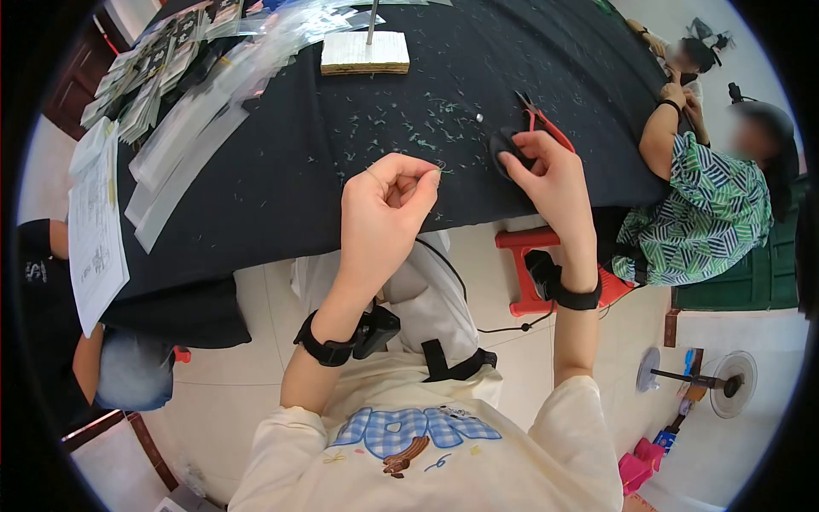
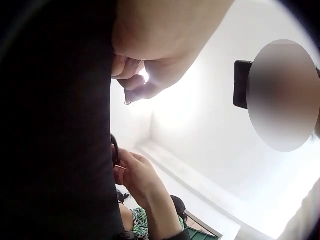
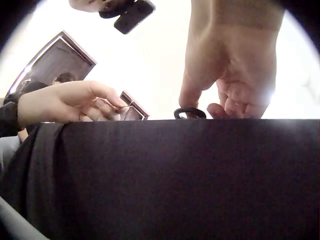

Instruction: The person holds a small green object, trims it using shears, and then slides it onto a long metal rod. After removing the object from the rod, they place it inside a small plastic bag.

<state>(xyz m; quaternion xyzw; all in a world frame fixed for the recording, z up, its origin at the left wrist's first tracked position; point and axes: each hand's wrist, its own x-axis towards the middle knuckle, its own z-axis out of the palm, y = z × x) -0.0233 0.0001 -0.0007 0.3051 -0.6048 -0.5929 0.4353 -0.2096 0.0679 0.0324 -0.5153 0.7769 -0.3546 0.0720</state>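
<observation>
My left hand (image 1: 388, 205) pinches a fine thin strand between thumb and forefinger over the black-covered table. Its tiny end (image 2: 127, 102) shows as a small shiny loop past the fingertips in the left wrist view. To the right, my right hand (image 1: 550, 175) has thumb and fingers curled at a black ring-shaped roll (image 1: 503, 149). That roll (image 3: 190, 113) shows as an open black loop by the thumb in the right wrist view. Red-handled cutters (image 1: 550, 128) lie just beyond the right fingers, their dark tips pointing away. The cloth hides part of the roll.
Small green snippets (image 1: 414, 128) litter the black cloth (image 1: 290, 171). At the back stands a pale block with a metal rod (image 1: 365, 53). Clear plastic sleeves (image 1: 192, 145), packed cards and a paper sheet (image 1: 98, 230) lie left. Other people sit at both sides; a red stool (image 1: 525, 264) stands below.
</observation>
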